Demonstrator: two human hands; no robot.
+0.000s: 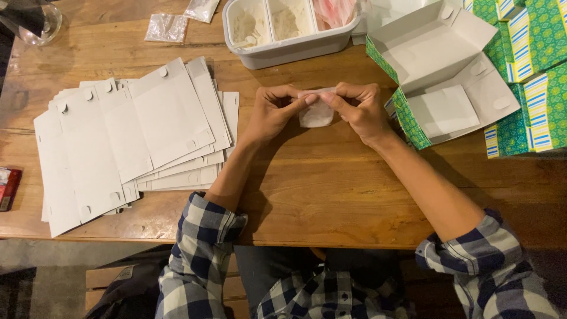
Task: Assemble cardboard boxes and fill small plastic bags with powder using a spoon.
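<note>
Pinching a small, soft translucent plastic pouch (316,112) by its top edge, left hand (275,110) and right hand (360,109) hold it above the wooden tabletop (331,189); it looks light, limp and slippery, best gripped at the corners.

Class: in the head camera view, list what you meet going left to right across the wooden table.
Red packet → stack of flat white cardboard blanks → left hand → small white sachet → right hand → open green-patterned box → closed green-and-striped boxes.
</note>
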